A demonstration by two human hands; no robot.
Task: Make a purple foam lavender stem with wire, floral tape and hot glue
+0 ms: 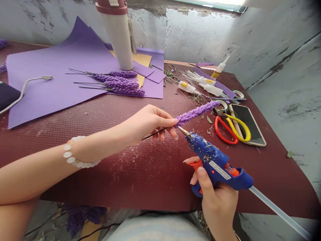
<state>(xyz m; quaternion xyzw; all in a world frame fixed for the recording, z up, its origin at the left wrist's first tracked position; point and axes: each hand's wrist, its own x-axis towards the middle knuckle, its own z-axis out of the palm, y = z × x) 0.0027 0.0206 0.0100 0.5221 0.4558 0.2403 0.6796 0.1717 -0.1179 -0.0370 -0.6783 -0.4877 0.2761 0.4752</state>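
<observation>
Between the thumb and fingers of my left hand (152,122) is the base of a purple artificial lavender stem (197,113). Its flower spike points up to the right, and its dark wire runs down to the left below my palm. My right hand (217,197) grips a blue hot glue gun (210,154) with a finger on the orange trigger. A small red light glows on the gun's side, and a clear glue stick (278,207) sticks out of its back. The gun's metal nozzle is at the lower end of the flower spike, just beside my left fingertips.
Several finished lavender stems (120,83) lie on purple foam sheets (50,73) at the back left, near a white tumbler (117,36). Glue bottles (188,87), loose wires, red-and-yellow-handled scissors (227,129) and a phone (250,124) lie at the right.
</observation>
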